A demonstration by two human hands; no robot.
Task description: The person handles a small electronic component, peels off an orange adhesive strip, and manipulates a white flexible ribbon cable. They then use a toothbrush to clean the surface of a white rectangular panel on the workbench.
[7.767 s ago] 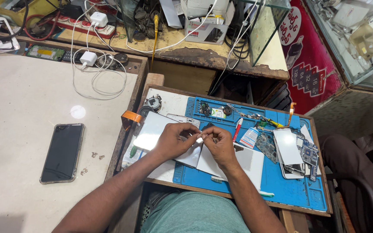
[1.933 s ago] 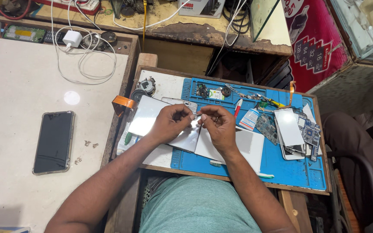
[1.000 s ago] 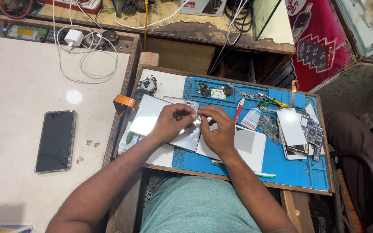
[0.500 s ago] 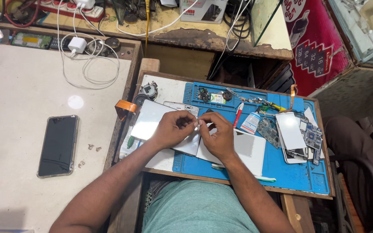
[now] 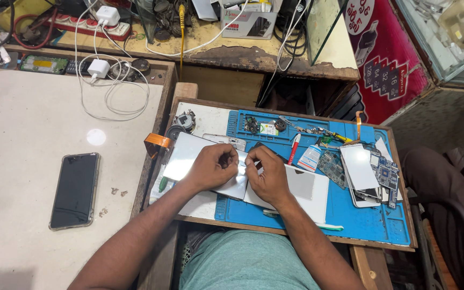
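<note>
Desk [image 5: 22, 139]: pale top, left of the work area; bears a dark phone [image 5: 75, 190] lying flat, face up, well apart from both hands; white charger cable [image 5: 115, 91] coiled at the far edge.
Blue mat [image 5: 366, 225]: laid on a wooden board in front of the person; carries most small items.
White sheet [image 5: 186, 158]: flat on the mat's left part, partly under the left hand; a second white panel [image 5: 310, 188] lies just right of the right hand.
Left hand [image 5: 213, 166]: fingers curled, pinching a small pale piece [image 5: 241, 167] at its left end; wrist over the white sheet.
Right hand [image 5: 267, 174]: fingers bent, thumb and forefinger pinching the same piece from the right; the piece sits between the two hands, over the mat's middle, touching both; its exact kind cannot be told.
White phone body [image 5: 360, 169]: face down, right of the hands, near but apart.
Circuit boards [image 5: 385, 174]: clustered beside the phone body at the mat's right.
Red-tipped pen [image 5: 295, 147]: just beyond the right hand.
Orange tape roll [image 5: 158, 143]: at the board's left edge, near the left hand.
</note>
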